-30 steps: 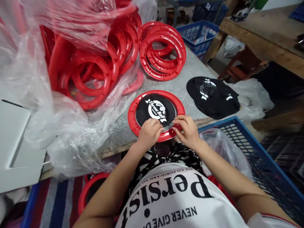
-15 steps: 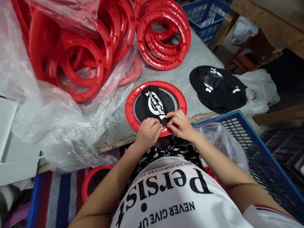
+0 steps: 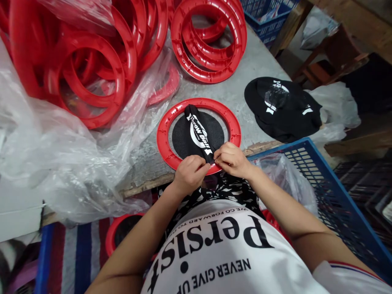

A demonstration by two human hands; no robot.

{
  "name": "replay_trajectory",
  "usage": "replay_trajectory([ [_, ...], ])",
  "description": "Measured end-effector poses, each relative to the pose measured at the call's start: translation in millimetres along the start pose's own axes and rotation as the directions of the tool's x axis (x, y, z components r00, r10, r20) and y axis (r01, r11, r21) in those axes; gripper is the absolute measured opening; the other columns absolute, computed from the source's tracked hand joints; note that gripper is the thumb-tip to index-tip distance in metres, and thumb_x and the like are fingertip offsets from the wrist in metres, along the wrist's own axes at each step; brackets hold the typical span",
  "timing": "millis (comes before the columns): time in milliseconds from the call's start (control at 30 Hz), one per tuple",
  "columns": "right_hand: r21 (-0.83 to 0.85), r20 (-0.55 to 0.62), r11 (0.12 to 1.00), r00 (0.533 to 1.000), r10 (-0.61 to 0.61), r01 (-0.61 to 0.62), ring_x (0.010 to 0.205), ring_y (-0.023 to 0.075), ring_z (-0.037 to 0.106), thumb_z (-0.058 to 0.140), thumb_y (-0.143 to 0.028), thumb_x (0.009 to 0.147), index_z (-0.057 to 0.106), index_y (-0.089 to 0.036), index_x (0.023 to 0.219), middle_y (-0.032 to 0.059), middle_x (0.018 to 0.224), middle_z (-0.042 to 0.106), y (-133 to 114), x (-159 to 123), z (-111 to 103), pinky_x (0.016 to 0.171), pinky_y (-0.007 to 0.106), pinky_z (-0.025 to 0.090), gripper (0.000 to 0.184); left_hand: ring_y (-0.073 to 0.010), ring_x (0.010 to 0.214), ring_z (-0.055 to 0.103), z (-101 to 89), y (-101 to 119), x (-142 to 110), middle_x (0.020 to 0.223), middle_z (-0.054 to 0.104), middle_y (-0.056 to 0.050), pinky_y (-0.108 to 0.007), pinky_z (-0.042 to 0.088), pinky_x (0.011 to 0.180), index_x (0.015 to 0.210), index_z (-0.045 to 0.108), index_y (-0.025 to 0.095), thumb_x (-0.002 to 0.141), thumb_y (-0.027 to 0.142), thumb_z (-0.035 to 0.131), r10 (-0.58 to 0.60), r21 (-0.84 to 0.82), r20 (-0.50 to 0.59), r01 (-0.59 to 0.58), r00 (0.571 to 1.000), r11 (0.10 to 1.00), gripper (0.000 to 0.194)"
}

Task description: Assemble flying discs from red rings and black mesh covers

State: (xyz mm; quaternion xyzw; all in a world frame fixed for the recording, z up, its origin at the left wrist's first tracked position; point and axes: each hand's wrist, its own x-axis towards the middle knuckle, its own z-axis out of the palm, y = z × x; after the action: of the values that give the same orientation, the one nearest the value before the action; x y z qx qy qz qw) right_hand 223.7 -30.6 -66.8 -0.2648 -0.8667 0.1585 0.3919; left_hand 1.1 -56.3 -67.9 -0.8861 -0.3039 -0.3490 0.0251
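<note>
"What's the surface like?"

"A grey table [image 3: 252, 67] with a worn near edge. A stack of red rings [image 3: 178, 49] sits toward its far side, and clear plastic [image 3: 79, 163] with more rings covers the left. Black printed pieces [image 3: 288, 108] lie at the near right corner. A blue crate [image 3: 346, 194] stands just beyond that corner, and a brown wooden seat [image 3: 332, 57] is off to the right."

"And the piece being handled?"

"A red ring [image 3: 234, 128] lies flat at the table's near edge. Across its opening, over round dark mesh [image 3: 217, 130], a black cloth [image 3: 196, 132] with white lettering is folded into a narrow strip."

"How are the hands gripping?"

"Both are closed in a pinch at the cloth's near end: left hand [image 3: 190, 173] on one side, right hand [image 3: 232, 160] on the other, fingertips close together."

"And their pose?"

"Backs up, fingers curled, thumbs tucked toward the fingertips. The forearms reach forward from either side of the white shirt [image 3: 214, 249], converging over the ring's near rim."
</note>
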Motion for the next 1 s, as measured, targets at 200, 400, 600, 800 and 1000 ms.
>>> replay_trajectory([
  [200, -0.092, 0.026, 0.996, 1.0, 0.008, -0.006, 0.085, 0.0197, 0.056, 0.055, -0.016, 0.095, 0.069, -0.021, 0.096, 0.0054, 0.093, 0.071, -0.4, -2.1, 2.7, 0.075, 0.037, 0.045, 0.016, -0.0173, 0.08, 0.055, 1.1, 0.3, -0.7, 0.081, 0.063, -0.005, -0.031, 0.05, 0.074, 0.094, 0.064, 0.019, 0.092, 0.011, 0.055, 0.006, -0.019, -0.009, -0.007, 1.0, 1.0, 0.013],
  [400, -0.094, 0.018, 0.995, 0.999, 0.046, -0.044, 0.081, 0.0189, 0.056, 0.057, -0.022, 0.096, 0.067, -0.021, 0.083, 0.0042, 0.089, 0.072, -1.6, -2.1, 4.3, 0.074, 0.037, 0.043, 0.016, -0.0184, 0.084, 0.058, 1.7, 0.0, -3.5, 0.083, 0.064, -0.006, -0.033, 0.052, 0.076, 0.097, 0.065, 0.02, 0.092, 0.012, 0.055, -0.022, -0.062, 0.006, 0.023, 1.0, 0.998, 0.014],
  [600, -0.079, 0.012, 0.995, 0.998, 0.057, -0.056, 0.083, 0.0189, 0.057, 0.059, -0.023, 0.095, 0.067, -0.022, 0.082, 0.0041, 0.091, 0.072, -0.4, -4.0, 4.4, 0.075, 0.038, 0.044, 0.016, -0.0186, 0.087, 0.06, 3.7, -1.4, -8.4, 0.086, 0.066, -0.006, -0.034, 0.054, 0.078, 0.103, 0.066, 0.021, 0.091, 0.012, 0.057, -0.023, -0.091, -0.038, 0.019, 0.999, 0.996, 0.018],
  [800, -0.086, 0.002, 0.996, 0.999, 0.037, -0.037, 0.084, 0.0194, 0.055, 0.058, -0.021, 0.094, 0.066, -0.023, 0.077, 0.0043, 0.093, 0.071, 1.1, -6.5, 4.8, 0.074, 0.038, 0.045, 0.019, -0.0183, 0.087, 0.06, 5.1, -0.8, -8.2, 0.087, 0.065, -0.007, -0.034, 0.055, 0.076, 0.101, 0.066, 0.02, 0.09, 0.011, 0.058, -0.036, -0.074, -0.061, 0.031, 0.998, 0.997, 0.017],
  [1000, -0.121, 0.016, 0.993, 1.0, 0.002, 0.0, 0.084, 0.0199, 0.053, 0.056, -0.02, 0.095, 0.068, -0.023, 0.079, 0.0052, 0.095, 0.07, 2.0, -8.1, 5.0, 0.073, 0.038, 0.044, 0.02, -0.0188, 0.088, 0.06, 5.4, -0.9, -7.3, 0.087, 0.066, -0.007, -0.035, 0.055, 0.079, 0.101, 0.067, 0.02, 0.092, 0.013, 0.058, -0.051, -0.118, -0.032, 0.047, 0.998, 0.992, 0.015],
])
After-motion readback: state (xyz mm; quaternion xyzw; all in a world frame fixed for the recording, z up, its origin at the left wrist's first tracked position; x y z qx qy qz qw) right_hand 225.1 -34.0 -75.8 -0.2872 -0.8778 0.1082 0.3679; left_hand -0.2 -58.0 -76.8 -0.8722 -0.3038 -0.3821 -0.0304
